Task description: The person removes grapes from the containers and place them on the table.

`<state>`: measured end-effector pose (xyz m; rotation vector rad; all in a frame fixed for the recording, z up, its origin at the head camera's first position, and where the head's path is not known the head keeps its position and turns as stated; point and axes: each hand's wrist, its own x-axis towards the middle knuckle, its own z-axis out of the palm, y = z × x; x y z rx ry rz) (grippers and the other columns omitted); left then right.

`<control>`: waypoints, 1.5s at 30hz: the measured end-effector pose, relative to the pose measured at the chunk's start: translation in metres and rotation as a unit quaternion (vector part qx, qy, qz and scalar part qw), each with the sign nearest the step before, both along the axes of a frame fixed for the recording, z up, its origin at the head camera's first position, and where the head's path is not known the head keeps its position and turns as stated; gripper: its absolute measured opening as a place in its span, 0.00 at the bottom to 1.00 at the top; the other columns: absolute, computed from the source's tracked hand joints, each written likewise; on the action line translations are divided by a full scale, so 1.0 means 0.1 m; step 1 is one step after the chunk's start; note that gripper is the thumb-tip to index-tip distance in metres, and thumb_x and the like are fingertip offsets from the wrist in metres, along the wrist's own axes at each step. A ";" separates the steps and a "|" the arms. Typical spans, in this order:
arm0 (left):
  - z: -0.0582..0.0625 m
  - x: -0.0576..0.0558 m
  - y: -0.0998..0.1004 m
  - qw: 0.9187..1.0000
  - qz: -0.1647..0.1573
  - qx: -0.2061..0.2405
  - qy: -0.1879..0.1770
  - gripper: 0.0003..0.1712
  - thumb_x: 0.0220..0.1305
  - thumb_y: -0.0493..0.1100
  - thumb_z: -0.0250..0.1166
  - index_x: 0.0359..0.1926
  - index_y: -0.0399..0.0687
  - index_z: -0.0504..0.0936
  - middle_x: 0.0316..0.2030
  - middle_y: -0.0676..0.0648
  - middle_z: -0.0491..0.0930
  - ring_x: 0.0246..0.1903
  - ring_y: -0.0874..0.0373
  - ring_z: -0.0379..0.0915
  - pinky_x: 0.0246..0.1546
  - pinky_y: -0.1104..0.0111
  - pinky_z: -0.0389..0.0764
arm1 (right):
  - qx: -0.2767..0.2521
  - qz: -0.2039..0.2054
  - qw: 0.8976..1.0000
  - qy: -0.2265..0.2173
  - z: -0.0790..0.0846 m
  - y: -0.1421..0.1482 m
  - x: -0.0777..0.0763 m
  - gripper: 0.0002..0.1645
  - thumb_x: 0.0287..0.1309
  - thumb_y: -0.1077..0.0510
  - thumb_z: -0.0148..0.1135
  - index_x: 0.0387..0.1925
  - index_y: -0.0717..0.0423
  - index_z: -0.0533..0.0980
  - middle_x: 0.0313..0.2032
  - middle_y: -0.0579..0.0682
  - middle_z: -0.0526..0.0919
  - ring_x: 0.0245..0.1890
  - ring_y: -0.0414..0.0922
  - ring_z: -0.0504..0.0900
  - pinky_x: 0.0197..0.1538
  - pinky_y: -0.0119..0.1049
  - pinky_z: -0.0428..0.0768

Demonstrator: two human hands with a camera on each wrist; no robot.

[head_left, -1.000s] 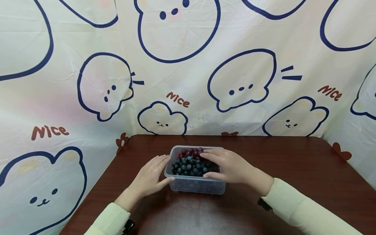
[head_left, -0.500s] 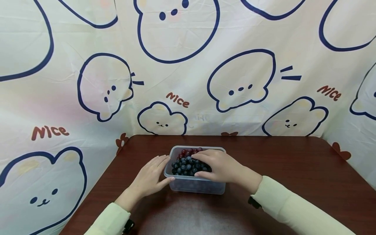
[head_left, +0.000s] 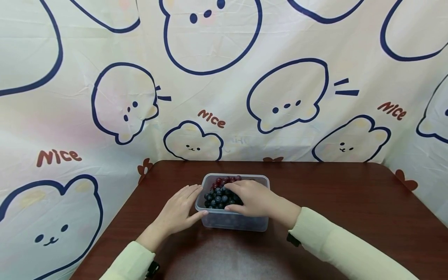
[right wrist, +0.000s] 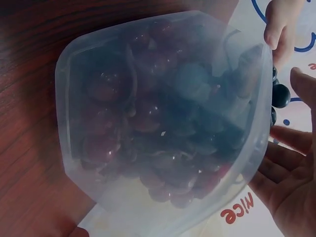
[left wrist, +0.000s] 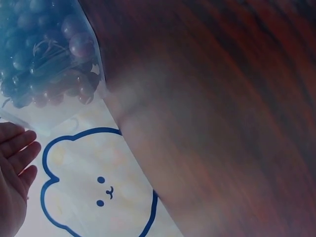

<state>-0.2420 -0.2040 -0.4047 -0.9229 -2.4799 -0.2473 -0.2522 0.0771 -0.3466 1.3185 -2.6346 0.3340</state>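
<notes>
A clear plastic box [head_left: 234,222] holds dark blue-black grapes [head_left: 219,199], with a bunch of red grapes [head_left: 227,181] behind them. At the box's left side is my left hand [head_left: 177,210], its fingers nearly straight along the rim and its thumb at the front left corner. My right hand [head_left: 253,198] reaches over the right part of the box, fingers arched on the dark grapes and thumb spread near the front rim. In the right wrist view that right hand [right wrist: 291,173] has its thumb apart from its fingers, with dark grapes [right wrist: 281,96] between; fingertips are hidden.
The box stands on a dark red-brown wooden table [head_left: 336,186]. Behind and beside the table hangs a pale cloth [head_left: 231,89] printed with blue-outlined bears and red lettering. Small black devices [head_left: 293,239] sit at both cuffs.
My right hand has moved left across the top of the box, covering more of the dark grapes and baring the box's right rim. My left hand has stayed in place.
</notes>
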 end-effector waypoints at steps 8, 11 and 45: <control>0.00 0.00 0.00 1.000 -0.004 -0.001 0.004 0.43 0.62 0.66 0.60 0.62 0.35 0.73 0.60 0.39 0.74 0.61 0.46 0.69 0.65 0.52 0.64 | 0.019 -0.017 1.000 -0.011 0.02 -0.06 0.01 0.39 0.62 0.37 0.60 0.63 0.61 0.70 0.55 0.56 0.79 0.54 0.48 0.78 0.56 0.44 0.78; 0.00 0.00 0.00 1.000 -0.004 -0.002 0.003 0.43 0.62 0.66 0.60 0.62 0.35 0.73 0.60 0.39 0.74 0.61 0.46 0.69 0.66 0.53 0.63 | 0.024 -0.024 0.999 -0.023 0.03 -0.08 0.01 0.39 0.62 0.37 0.60 0.64 0.61 0.70 0.55 0.55 0.79 0.54 0.47 0.78 0.56 0.44 0.78; 0.00 -0.01 0.00 1.000 0.003 -0.008 -0.013 0.42 0.62 0.65 0.61 0.64 0.36 0.73 0.61 0.39 0.74 0.61 0.48 0.68 0.66 0.54 0.63 | 0.082 -0.013 0.994 -0.065 0.16 -0.24 -0.13 0.39 0.47 0.53 0.78 0.61 0.56 0.74 0.51 0.52 0.81 0.50 0.45 0.79 0.54 0.40 0.79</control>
